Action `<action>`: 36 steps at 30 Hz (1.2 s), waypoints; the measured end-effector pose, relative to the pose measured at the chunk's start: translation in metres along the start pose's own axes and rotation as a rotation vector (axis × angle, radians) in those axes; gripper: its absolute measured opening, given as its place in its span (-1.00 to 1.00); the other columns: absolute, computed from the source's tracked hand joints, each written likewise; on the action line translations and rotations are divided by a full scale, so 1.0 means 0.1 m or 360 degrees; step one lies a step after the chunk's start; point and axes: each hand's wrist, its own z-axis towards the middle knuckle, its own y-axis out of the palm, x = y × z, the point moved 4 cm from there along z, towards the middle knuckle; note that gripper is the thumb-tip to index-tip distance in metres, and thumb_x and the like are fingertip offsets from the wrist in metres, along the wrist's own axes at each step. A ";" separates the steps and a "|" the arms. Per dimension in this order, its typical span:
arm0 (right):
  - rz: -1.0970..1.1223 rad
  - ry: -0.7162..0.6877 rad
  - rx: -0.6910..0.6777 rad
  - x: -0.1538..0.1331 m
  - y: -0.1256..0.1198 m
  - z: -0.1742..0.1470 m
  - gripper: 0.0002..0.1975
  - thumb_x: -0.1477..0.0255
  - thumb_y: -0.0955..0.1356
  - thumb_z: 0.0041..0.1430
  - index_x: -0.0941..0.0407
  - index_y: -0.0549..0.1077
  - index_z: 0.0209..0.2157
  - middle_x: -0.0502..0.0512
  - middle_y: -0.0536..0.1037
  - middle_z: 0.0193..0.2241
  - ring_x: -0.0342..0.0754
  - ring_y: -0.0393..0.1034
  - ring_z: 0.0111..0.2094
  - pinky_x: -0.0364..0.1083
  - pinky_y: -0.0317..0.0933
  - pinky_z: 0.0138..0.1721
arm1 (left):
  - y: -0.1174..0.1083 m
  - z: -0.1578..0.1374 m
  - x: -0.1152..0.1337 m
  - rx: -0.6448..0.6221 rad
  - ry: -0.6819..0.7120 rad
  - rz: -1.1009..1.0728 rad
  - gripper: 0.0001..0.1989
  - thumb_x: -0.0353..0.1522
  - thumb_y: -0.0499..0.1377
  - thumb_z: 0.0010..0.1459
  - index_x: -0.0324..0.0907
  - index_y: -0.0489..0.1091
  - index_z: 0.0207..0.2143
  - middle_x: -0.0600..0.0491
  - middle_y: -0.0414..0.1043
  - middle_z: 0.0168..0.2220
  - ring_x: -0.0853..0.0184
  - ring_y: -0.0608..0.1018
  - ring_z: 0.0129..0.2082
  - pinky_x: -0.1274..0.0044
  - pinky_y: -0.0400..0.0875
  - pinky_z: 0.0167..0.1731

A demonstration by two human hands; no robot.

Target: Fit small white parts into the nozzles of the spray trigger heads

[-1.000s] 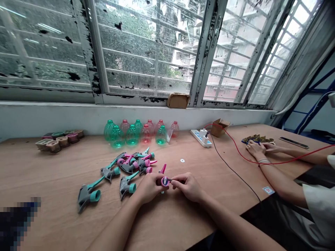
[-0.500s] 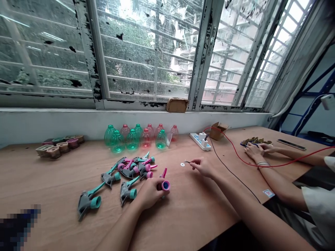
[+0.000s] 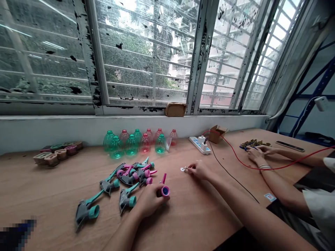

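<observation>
My left hand (image 3: 149, 201) is closed around a trigger spray head (image 3: 165, 190) with a pink collar, whose round opening faces me and shows blue inside. Its pink trigger sticks up above my fingers. To the right, my right hand (image 3: 198, 170) pinches a small thin item, too small to name, at the edge of a white disc (image 3: 182, 169) on the table. More grey spray heads with pink or teal parts lie left of my left hand, among them a teal-collared spray head (image 3: 87, 212) and another one (image 3: 127, 198) close to my wrist.
Green bottles (image 3: 116, 148) and red bottles (image 3: 145, 143) stand along the wall. A white power strip (image 3: 199, 145) with a red cable (image 3: 237, 151) lies behind my right hand. Colored trays (image 3: 52, 159) sit far left. At right, another person's hands (image 3: 258, 153) handle brass-colored pieces (image 3: 252, 143).
My right hand has shifted slightly left and its fingertips are now closer to the white disc. My left hand still holds the spray head. The view has tilted up a little.
</observation>
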 end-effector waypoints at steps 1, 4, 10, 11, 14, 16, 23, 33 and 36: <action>-0.0021 -0.0008 -0.0003 -0.01 0.00 0.01 -0.71 0.25 0.31 0.07 0.10 0.62 -0.37 0.09 0.56 -0.56 -0.14 0.29 -0.57 -0.18 -0.02 -0.55 | 0.00 0.00 0.00 0.0002 0.0000 0.0003 -0.87 -0.32 0.15 -0.02 -0.22 0.36 -0.49 0.17 0.28 -0.55 0.44 0.24 -0.52 0.60 -0.02 -0.53; -0.0088 -0.0019 -0.0019 -0.03 0.01 0.04 -0.71 0.24 0.32 0.07 0.10 0.63 -0.36 0.11 0.57 -0.55 -0.13 0.29 -0.57 -0.18 -0.03 -0.55 | 0.00 0.00 0.00 0.0000 0.0006 -0.0003 -0.87 -0.32 0.15 -0.02 -0.22 0.36 -0.49 0.17 0.28 -0.55 0.44 0.25 -0.52 0.60 -0.02 -0.53; -0.0451 -0.0136 -0.0058 -0.21 -0.09 0.07 -0.69 0.22 0.31 0.12 0.09 0.63 -0.37 0.20 0.61 -0.46 -0.07 0.40 -0.49 -0.16 0.03 -0.50 | 0.00 -0.01 -0.01 0.0017 0.0007 0.0000 -0.88 -0.33 0.16 -0.03 -0.22 0.37 -0.48 0.17 0.30 -0.54 0.43 0.25 -0.52 0.59 -0.01 -0.53; -0.0588 -0.0157 -0.0075 -0.26 -0.12 0.08 -0.69 0.22 0.30 0.13 0.08 0.63 -0.38 0.21 0.60 -0.45 -0.06 0.41 -0.47 -0.16 0.04 -0.50 | 0.00 0.00 -0.01 0.0015 0.0009 0.0001 -0.88 -0.33 0.16 -0.03 -0.22 0.37 -0.48 0.17 0.30 -0.54 0.43 0.26 -0.52 0.59 -0.01 -0.53; -0.0924 -0.0201 -0.0158 -0.39 -0.16 0.14 -0.74 0.29 0.30 0.13 0.07 0.62 -0.40 0.24 0.60 -0.41 0.00 0.45 -0.42 -0.14 0.08 -0.47 | 0.00 0.00 0.00 0.0001 0.0021 -0.0005 -0.88 -0.33 0.15 -0.03 -0.22 0.36 -0.49 0.17 0.30 -0.53 0.43 0.27 -0.51 0.60 0.01 -0.52; -0.1015 -0.0228 -0.0208 -0.48 -0.17 0.21 -0.79 0.36 0.32 0.10 0.09 0.61 -0.42 0.26 0.59 -0.40 0.05 0.46 -0.38 -0.12 0.13 -0.43 | 0.00 0.00 0.01 -0.0005 0.0025 0.0007 -0.88 -0.33 0.14 -0.03 -0.22 0.35 -0.50 0.17 0.30 -0.54 0.43 0.27 -0.51 0.60 0.01 -0.52; -0.1170 -0.0313 -0.0374 -0.65 -0.15 0.38 -0.85 0.52 0.37 -0.05 0.15 0.59 -0.40 0.28 0.58 -0.39 0.14 0.47 -0.33 -0.07 0.23 -0.35 | -0.01 -0.01 0.04 -0.0006 0.0017 0.0048 -0.87 -0.32 0.12 -0.01 -0.21 0.34 -0.49 0.17 0.28 -0.54 0.43 0.27 -0.51 0.60 0.02 -0.51; -0.1203 -0.0299 -0.0359 -0.55 -0.20 0.28 -0.81 0.46 0.31 0.04 0.13 0.59 -0.41 0.27 0.57 -0.40 0.11 0.47 -0.33 -0.08 0.21 -0.33 | 0.02 0.02 -0.04 -0.0010 0.0071 0.0063 -0.86 -0.31 0.12 0.00 -0.21 0.38 -0.45 0.14 0.35 -0.50 0.41 0.31 -0.48 0.59 0.04 -0.50; -0.1159 -0.0284 -0.0326 -0.49 -0.22 0.25 -0.79 0.43 0.30 0.05 0.11 0.60 -0.42 0.26 0.58 -0.41 0.10 0.47 -0.34 -0.08 0.19 -0.34 | 0.02 0.03 -0.05 -0.0008 0.0084 0.0068 -0.86 -0.31 0.13 0.00 -0.20 0.37 -0.46 0.16 0.34 -0.51 0.41 0.32 -0.48 0.60 0.05 -0.49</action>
